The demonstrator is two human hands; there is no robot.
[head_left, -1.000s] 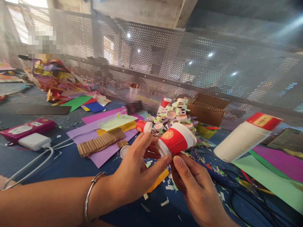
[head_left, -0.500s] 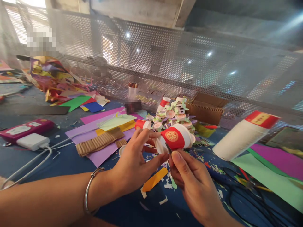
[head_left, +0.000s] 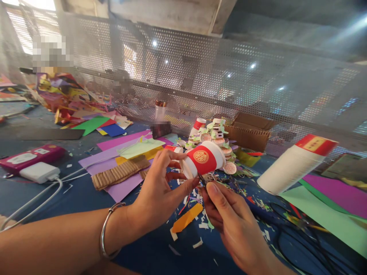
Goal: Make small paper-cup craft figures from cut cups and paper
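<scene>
My left hand (head_left: 163,183) is closed around the rim end of a white paper cup (head_left: 204,158) with a red band and gold lettering. The cup lies sideways in the air above the table. In my right hand (head_left: 226,214) is a pair of scissors (head_left: 202,179), its dark blades pointing up at the cup's edge near my left thumb. The handles are hidden in my fingers. Behind the cup stands a pile of cut paper cup pieces (head_left: 218,131). Below my hands lie an orange paper strip (head_left: 187,217) and many small paper scraps (head_left: 197,243).
A tall stack of paper cups (head_left: 295,164) leans at the right, beside coloured sheets (head_left: 323,214) and black cables (head_left: 295,244). Corrugated cardboard (head_left: 120,172) lies on purple paper at left, near a white charger (head_left: 40,172). A cardboard box (head_left: 249,130) stands before a perforated metal screen (head_left: 183,68).
The cup has turned and shifted slightly left and up in my left hand. The scissor blades have moved a little left along its edge.
</scene>
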